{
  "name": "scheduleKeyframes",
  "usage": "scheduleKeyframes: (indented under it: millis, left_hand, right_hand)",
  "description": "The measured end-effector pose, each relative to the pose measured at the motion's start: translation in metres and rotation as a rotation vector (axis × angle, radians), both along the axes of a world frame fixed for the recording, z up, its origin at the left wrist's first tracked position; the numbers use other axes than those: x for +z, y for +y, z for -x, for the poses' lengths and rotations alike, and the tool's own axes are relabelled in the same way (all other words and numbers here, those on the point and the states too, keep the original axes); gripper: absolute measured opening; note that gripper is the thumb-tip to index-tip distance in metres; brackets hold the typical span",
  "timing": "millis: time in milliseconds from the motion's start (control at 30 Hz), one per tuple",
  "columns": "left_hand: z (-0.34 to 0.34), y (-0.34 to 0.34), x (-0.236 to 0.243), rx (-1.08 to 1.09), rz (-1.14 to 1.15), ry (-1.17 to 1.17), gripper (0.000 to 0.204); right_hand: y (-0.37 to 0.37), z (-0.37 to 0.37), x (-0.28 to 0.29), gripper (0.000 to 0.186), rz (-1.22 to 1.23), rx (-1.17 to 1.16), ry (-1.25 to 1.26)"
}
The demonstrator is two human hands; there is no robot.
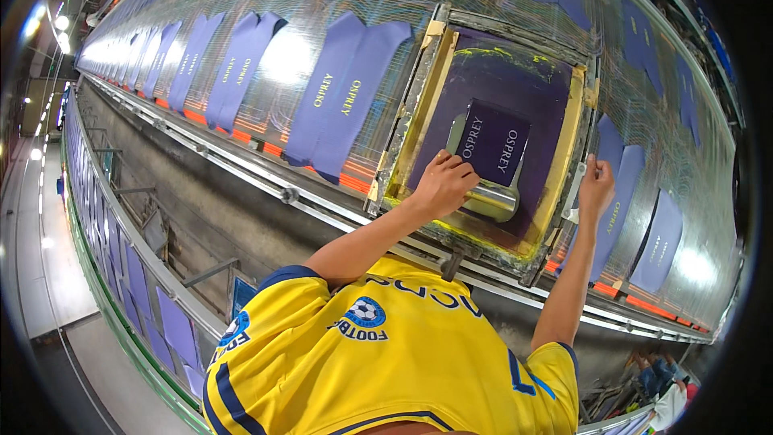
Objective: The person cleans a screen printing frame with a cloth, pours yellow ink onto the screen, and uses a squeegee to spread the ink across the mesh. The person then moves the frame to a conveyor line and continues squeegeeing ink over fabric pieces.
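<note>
A printing screen (pixel 581 101) in a metal frame lies tilted across the long table before me, its mesh dark purple with yellow ink along the inner edges. A window with pale lettering (pixel 506 133) shows in the middle of the mesh. Over the near part of the screen, my left hand (pixel 445 184) is closed at the left end of a short, shiny metal squeegee (pixel 493 200); its fingers partly hide the grip. At the frame's right edge my right hand (pixel 597 184) is closed, thumb and fingers pinched on the frame's side.
Purple fabric pieces (pixel 342 93) with yellow print lie in rows on the table, left and right of the screen. A metal rail (pixel 322 202) runs along the near table edge. Another table with purple pieces (pixel 177 326) stands at left. People (pixel 668 403) show at lower right.
</note>
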State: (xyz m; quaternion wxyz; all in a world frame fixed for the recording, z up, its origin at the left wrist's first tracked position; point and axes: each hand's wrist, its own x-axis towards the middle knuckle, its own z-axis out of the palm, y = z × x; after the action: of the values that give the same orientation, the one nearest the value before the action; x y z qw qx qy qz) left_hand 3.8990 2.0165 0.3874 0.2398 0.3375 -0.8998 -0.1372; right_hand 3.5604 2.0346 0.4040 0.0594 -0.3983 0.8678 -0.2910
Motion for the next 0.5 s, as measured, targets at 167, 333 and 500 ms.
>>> scheduleKeyframes:
  millis: [167, 333, 500]
  left_hand:
    - [-0.089, -0.044, 0.010, 0.057, -0.002, -0.099, 0.024]
    - [-0.230, -0.104, 0.008, 0.076, -0.025, -0.212, 0.026]
    - [-0.306, -0.117, 0.012, 0.018, 0.032, -0.155, 0.025]
  right_hand:
    - [-0.031, -0.098, -0.045, 0.025, 0.212, 0.120, 0.036]
    - [-0.094, -0.252, -0.055, 0.027, 0.325, 0.122, -0.200]
    - [-0.121, -0.309, -0.058, 0.027, 0.286, 0.093, -0.234]
